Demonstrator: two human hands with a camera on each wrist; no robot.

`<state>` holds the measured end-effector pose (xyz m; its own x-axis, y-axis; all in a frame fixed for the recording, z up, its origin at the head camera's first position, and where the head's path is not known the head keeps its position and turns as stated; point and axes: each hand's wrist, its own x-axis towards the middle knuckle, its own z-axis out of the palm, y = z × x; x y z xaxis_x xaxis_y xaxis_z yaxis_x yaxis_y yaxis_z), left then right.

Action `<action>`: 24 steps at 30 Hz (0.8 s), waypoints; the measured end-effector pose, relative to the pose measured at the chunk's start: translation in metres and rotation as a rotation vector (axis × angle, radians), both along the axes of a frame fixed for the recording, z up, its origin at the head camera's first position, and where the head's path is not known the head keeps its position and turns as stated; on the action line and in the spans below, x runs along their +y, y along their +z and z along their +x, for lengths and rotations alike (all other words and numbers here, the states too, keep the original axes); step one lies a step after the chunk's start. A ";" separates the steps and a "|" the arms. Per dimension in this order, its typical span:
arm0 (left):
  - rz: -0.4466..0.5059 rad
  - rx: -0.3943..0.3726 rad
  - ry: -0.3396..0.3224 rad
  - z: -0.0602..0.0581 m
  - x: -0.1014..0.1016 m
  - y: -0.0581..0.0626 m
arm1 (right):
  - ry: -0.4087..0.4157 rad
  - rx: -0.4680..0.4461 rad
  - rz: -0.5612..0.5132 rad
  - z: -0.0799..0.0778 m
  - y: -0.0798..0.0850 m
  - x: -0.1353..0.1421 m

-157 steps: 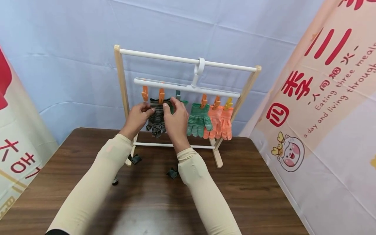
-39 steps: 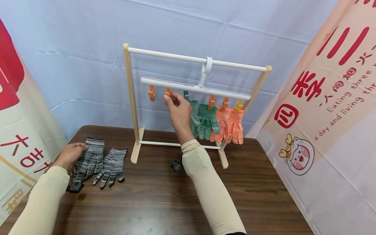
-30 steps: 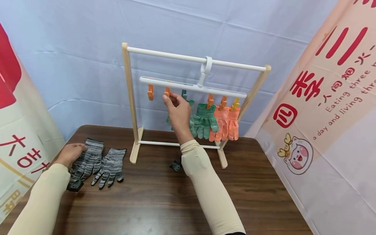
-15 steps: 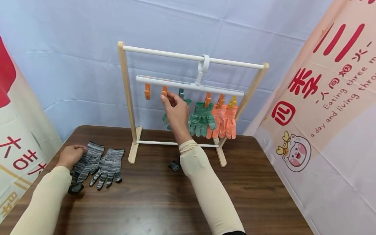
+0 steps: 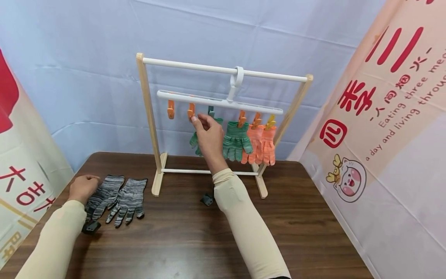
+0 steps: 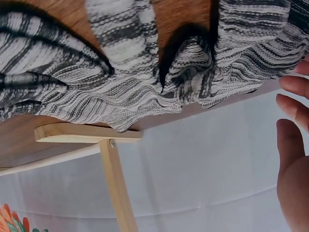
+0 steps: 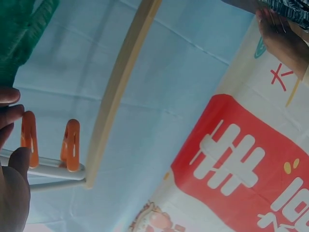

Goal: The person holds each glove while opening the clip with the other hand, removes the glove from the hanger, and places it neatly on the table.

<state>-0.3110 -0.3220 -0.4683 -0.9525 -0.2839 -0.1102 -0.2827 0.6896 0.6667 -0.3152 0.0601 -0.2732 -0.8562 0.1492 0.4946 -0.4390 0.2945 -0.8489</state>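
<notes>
Two grey-and-black striped knit gloves lie on the table side by side, the left glove (image 5: 106, 192) and the right glove (image 5: 131, 195). My left hand (image 5: 83, 188) is beside the left glove's cuff, fingers loosely bent, nothing between fingers and thumb in the left wrist view. With thumb and fingertips, my right hand (image 5: 210, 137) pinches the lower end of an orange clothespin (image 5: 191, 109) on the white hanger (image 5: 188, 98). That clothespin holds no glove. Another bare orange clothespin (image 5: 170, 109) hangs left of it. My right hand partly hides a green glove (image 5: 195, 140).
A wooden rack (image 5: 149, 104) with white rods carries the hanger. Further right, another green glove (image 5: 237, 141) and two orange gloves hang from clothespins. A small black object (image 5: 207, 199) is on the brown table (image 5: 167, 244). Printed cloth banners (image 5: 393, 93) stand at both sides.
The striped glove that hung from the second clothespin is now on the table. My left fingers have let go of the cuff, and that glove has settled flatter. My right hand has stayed at the clothespin.
</notes>
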 end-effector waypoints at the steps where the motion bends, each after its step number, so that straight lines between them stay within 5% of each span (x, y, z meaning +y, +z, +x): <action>1: -0.013 0.007 0.007 -0.004 -0.004 -0.008 | 0.002 0.000 -0.003 0.000 0.000 0.000; 6: -0.087 0.095 0.010 -0.032 -0.020 -0.048 | -0.002 -0.003 -0.006 0.001 -0.002 0.004; 10: -0.107 0.181 -0.022 -0.046 -0.010 -0.050 | -0.039 0.000 -0.014 0.001 -0.002 0.009; 13: -0.099 0.226 -0.061 -0.044 0.011 -0.029 | -0.061 0.001 -0.016 0.002 -0.003 0.015; 20: 0.021 0.243 -0.215 -0.010 0.089 0.049 | -0.116 0.043 -0.023 0.004 -0.004 0.023; 24: 0.035 0.275 -0.307 -0.002 0.125 0.082 | -0.174 0.060 -0.044 0.004 -0.004 0.026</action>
<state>-0.3130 -0.1967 -0.3867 -0.9877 0.0172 0.1554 0.1243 0.6898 0.7133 -0.3114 0.0857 -0.2776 -0.7851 0.3147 0.5334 -0.4346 0.3337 -0.8365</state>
